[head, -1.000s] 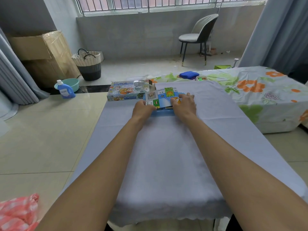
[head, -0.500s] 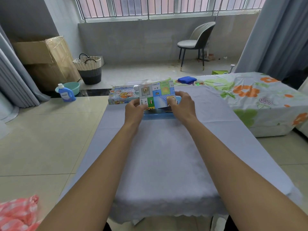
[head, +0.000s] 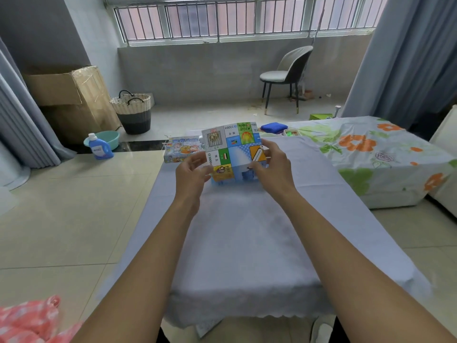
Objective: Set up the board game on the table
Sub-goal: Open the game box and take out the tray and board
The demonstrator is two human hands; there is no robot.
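Note:
A folded, colourful game board point(head: 232, 147) is lifted upright above the far half of the table point(head: 242, 233), which is draped in a pale blue cloth. My left hand point(head: 191, 172) grips the board's lower left edge. My right hand point(head: 272, 164) grips its right side, fingers curled over the edge. Under the board a blue box tray point(head: 235, 180) lies on the cloth, mostly hidden. The game box lid point(head: 181, 149), printed with cartoon figures, rests at the table's far left corner.
A bed with a floral sheet point(head: 385, 154) stands close to the table's right side, with a blue cloth point(head: 274, 126) on it. On the floor at left are a blue detergent bottle point(head: 99, 147), a basin, a woven basket point(head: 133, 112) and a cardboard box point(head: 71, 100). A chair point(head: 286, 75) stands by the window.
Both hands lifted the folded board off the blue tray and tilted it upright toward me. The board's panels have begun to spread apart.

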